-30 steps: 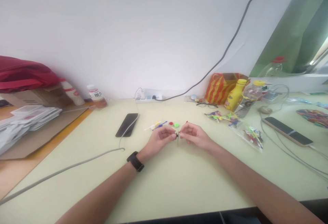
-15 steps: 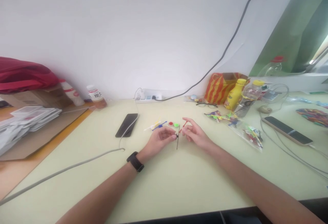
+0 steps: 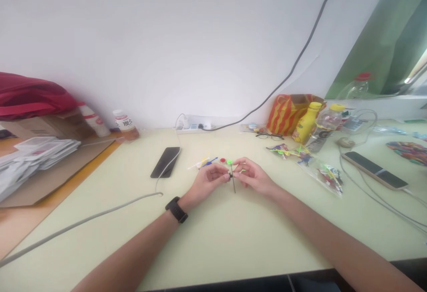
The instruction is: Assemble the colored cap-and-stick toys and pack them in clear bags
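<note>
Bench (image 3: 200, 234): work on it looked partway along, some parts held, others loose. Left hand (image 3: 211, 180) and right hand (image 3: 250, 177) faced each other mid-bench, fingertips narrow and close together. Thin dark rod (image 3: 234, 186) ran tilted between them, seemingly joined to the left hand's piece already; join too small to confirm. Left over, unattached: blue piece (image 3: 210, 161), yellow piece (image 3: 203, 163), white piece (image 3: 193, 167), clustered just beyond left hand; green disc (image 3: 229, 162) and red disc (image 3: 223, 161), far side of fingertips. Right hand pinched red piece (image 3: 235, 172), mostly hidden. Left hand pinched tiny black piece (image 3: 230, 176) beside rod.
</note>
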A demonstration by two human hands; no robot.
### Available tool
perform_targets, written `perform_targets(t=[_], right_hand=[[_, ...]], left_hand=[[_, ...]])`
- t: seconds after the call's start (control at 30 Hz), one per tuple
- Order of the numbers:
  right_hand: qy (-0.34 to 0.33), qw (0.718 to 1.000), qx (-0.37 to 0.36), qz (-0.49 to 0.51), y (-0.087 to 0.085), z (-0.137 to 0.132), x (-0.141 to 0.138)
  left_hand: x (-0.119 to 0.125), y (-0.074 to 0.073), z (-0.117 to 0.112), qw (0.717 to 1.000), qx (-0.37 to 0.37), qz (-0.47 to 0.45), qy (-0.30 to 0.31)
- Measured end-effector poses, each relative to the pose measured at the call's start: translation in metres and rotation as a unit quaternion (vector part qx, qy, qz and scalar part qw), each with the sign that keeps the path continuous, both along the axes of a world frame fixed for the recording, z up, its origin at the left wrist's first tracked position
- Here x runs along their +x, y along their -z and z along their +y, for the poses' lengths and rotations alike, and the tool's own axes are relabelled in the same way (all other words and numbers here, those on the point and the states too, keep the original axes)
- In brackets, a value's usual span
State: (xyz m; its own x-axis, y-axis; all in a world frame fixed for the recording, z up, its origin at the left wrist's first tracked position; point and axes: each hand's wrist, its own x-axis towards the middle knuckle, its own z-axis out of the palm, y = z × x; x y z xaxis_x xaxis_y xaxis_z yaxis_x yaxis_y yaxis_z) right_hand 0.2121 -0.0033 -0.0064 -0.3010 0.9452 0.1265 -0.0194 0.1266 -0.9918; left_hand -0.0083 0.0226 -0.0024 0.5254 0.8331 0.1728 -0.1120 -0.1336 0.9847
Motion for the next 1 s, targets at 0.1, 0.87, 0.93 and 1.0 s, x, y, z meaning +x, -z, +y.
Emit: perform_targets(t=[0.1,0.87,0.93,1.0], right_hand=[[-0.015,1.000,0.018,-0.018,0.002,-0.001,-0.001],[-0.003,1.000,0.009,-0.017,-0.011,-0.007,0.003],[0.007,1.000,0.003,0.016,-0.011,-0.006,0.002],[0.006,1.000,0.002,0.029,-0.009,-0.005,0.001]], left_hand=[[0.001,-0.002,-0.001,1.000,0.000,-0.011,0.007],[0.002,-0.008,-0.002,0.999,-0.009,-0.030,-0.012],[0.002,-0.008,-0.002,0.999,-0.012,-0.030,-0.012],[0.002,-0.008,-0.003,1.000,-0.016,-0.024,-0.008]])
